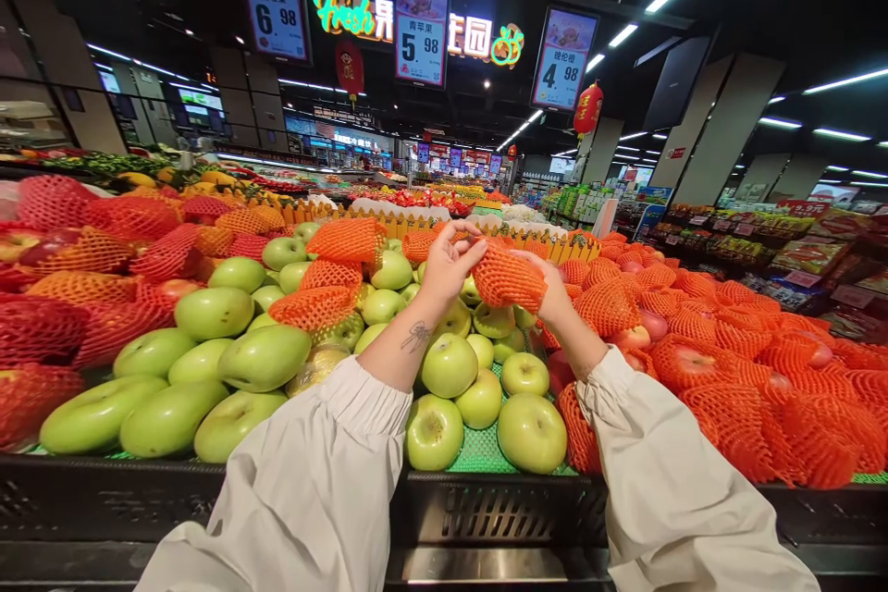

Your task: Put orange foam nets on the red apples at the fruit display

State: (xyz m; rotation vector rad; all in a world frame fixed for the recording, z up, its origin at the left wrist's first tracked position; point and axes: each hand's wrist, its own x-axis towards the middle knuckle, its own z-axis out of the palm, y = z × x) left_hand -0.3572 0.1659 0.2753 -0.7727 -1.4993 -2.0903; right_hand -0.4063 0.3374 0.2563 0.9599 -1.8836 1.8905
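Observation:
Above the green apples, my right hand [553, 289] is closed around the right side of an orange foam net sleeve [508, 277]. The sleeve looks rounded and full, but whatever is inside is hidden by the mesh. My left hand [452, 261] has its thumb and fingertips pinched at the sleeve's upper left edge. Bare green apples [450, 364] lie below both hands on a green mat [480, 451]. To the left of my left wrist, several more orange net sleeves [314, 306] rest on the green apples.
Red apples in orange nets [718, 361] are heaped at the right, and net-wrapped fruit [52, 328] is piled at the left. A black shelf edge [499, 504] runs along the front. A low yellow fence [555, 248] stands behind the apples. Price screens [421, 32] hang overhead.

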